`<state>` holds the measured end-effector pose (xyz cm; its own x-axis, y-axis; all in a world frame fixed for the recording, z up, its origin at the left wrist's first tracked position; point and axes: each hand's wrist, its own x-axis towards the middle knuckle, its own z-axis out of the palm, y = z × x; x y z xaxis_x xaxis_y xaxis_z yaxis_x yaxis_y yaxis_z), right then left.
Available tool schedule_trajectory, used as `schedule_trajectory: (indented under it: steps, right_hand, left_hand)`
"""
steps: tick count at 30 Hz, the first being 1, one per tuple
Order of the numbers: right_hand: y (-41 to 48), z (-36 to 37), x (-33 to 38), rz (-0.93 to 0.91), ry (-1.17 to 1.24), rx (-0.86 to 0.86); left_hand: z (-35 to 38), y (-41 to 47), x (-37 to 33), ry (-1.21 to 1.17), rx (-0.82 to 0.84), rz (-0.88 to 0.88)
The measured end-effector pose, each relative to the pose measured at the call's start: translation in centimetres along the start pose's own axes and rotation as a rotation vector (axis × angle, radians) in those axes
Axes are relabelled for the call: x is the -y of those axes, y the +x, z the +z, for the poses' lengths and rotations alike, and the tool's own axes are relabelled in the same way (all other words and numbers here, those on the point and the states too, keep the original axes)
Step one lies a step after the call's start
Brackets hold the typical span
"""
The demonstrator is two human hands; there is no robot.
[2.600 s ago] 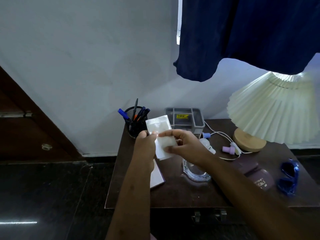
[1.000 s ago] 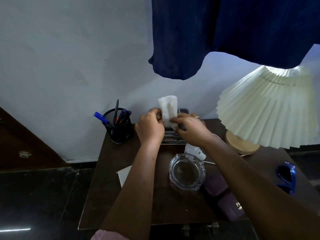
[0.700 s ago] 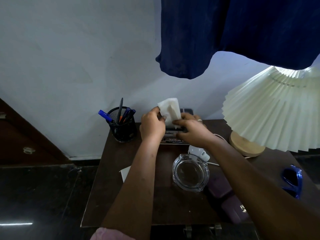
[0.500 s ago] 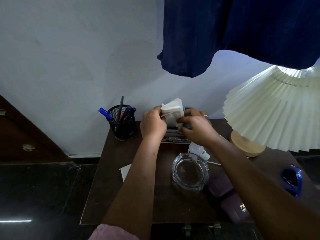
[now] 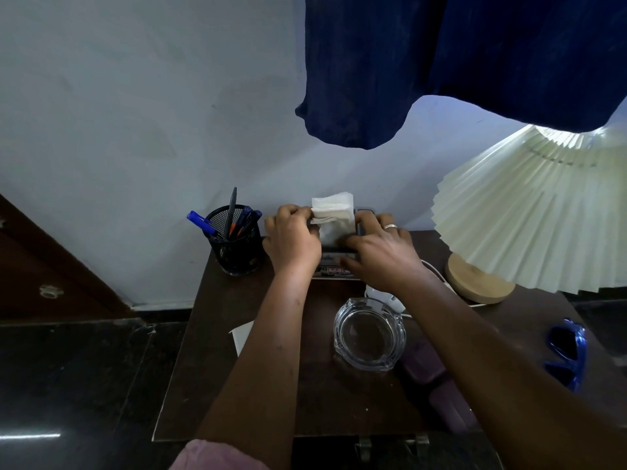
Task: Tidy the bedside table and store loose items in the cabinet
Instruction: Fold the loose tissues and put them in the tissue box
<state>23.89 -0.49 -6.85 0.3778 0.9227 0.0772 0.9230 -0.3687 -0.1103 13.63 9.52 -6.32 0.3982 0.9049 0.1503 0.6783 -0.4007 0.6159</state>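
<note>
1. Both hands work at the back of the table [image 5: 217, 374], folding a white tissue [image 5: 334, 217] above a grey tray [image 5: 334, 257] that their knuckles mostly hide.
2. The left hand [image 5: 291, 240] has its fingers closed, pinching the tissue's left edge; the fold line shows just beside its fingertips.
3. The right hand [image 5: 378, 254] lies flatter, fingers curled round the tissue's right and lower edge. How firmly it grips I cannot tell.
4. To do the step well, I judge the edges should be matched before the crease is pressed, since thin paper skews and tears if pulled unevenly.
5. Keep the pinch light and the hands close together, so that the tissue stays taut but unstretched.
6. The pen cup [image 5: 235, 247] stands just left of the left hand, so the elbow should stay in.
7. The ashtray [image 5: 369, 334], sunglasses [image 5: 565, 357], a paper [image 5: 242, 335] under the left forearm and a dark booklet [image 5: 429, 378] lie unsorted, so much tidying seems left.
</note>
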Motion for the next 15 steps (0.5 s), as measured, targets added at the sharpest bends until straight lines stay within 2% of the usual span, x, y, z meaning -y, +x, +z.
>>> schedule_trajectory:
  steps: [7,15]
  right_hand:
    - [0.0,0.1,1.2,0.139,0.090,0.033]
    - [0.1,-0.2,1.2,0.191,0.092,0.128]
  left_hand:
    - [0.1,-0.3,-0.2,0.014,0.015,0.046]
    - [0.2,-0.7,-0.7,0.037,0.046,0.010]
